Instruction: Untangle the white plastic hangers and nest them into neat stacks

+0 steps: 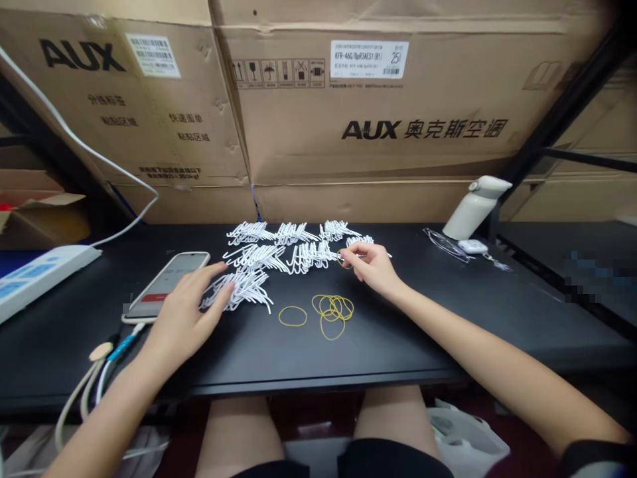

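Note:
Several small heaps of thin white hooked rods lie on the black table. My left hand (186, 312) is open at the nearest heap of white hooks (246, 289), its thumb over the heap and its fingers along the left side. I cannot tell whether it presses on the hooks. My right hand (371, 265) is closed in a pinch on a yellow rubber band (340, 260), just right of the middle heap of hooks (313, 257). In front lie a single rubber band (292, 317) and a cluster of overlapping rubber bands (332, 312).
A phone (164, 289) with a plugged-in cable lies beside my left hand. Further left is a white power strip (40, 272). A white bottle (470, 209) and a small white device (472, 247) stand at the right. Large cardboard boxes (378, 159) wall off the back.

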A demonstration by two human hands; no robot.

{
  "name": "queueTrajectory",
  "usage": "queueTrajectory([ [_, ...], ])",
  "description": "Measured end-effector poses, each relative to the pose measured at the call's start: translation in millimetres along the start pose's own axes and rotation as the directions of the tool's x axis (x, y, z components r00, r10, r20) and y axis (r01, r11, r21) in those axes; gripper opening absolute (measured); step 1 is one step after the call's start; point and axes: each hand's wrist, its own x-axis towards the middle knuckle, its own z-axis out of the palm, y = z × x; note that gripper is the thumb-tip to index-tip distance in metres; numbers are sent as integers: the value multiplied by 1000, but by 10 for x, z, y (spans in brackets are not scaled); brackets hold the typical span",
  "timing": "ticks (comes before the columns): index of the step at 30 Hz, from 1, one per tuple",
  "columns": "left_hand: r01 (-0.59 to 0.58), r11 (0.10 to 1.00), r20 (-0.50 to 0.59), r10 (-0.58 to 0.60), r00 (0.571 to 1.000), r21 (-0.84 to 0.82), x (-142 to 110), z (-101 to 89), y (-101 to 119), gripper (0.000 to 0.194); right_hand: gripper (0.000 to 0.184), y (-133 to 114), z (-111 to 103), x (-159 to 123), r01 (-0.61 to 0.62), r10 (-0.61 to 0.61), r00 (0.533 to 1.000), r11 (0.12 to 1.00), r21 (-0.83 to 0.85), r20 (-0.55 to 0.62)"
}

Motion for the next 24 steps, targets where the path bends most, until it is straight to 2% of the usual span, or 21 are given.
queueTrajectory([
  [2, -138, 990, 72, 135, 988, 37, -67, 45, 13, 49, 31, 1, 0, 0, 0, 0, 1000, 1000, 1, 4],
  [5, -228, 967, 165, 207, 964, 117, -110, 129, -11, 57, 31, -5, 6, 1, -1, 1, 1000, 1000, -8, 3],
  [9, -238, 958, 214, 202, 956, 159, -78, 148, -15, 61, 31, -16, 17, 0, -3, 3, 1000, 1000, -10, -2],
  [12, -220, 969, 221, 193, 956, 107, -65, 109, 15, 66, 31, -19, 18, -3, -4, 4, 1000, 1000, -5, -2],
  [17, -167, 986, 48, 166, 985, 19, -129, 67, -29, 58, 28, -26, 11, -7, 2, -2, 1000, 1000, 10, -4],
  [18, -168, 985, 53, 167, 985, 32, -143, 68, -56, 56, 27, -27, 11, -7, 3, -3, 1000, 1000, 11, -3],
  [21, -215, 974, 164, 201, 966, 76, -167, 84, -141, 61, 27, -31, 13, -8, 4, -4, 1000, 1000, 1, -3],
  [24, -240, 961, 191, 213, 958, 133, -165, 111, -184, 65, 28, -33, 17, -11, 0, 0, 1000, 1000, -6, -2],
])
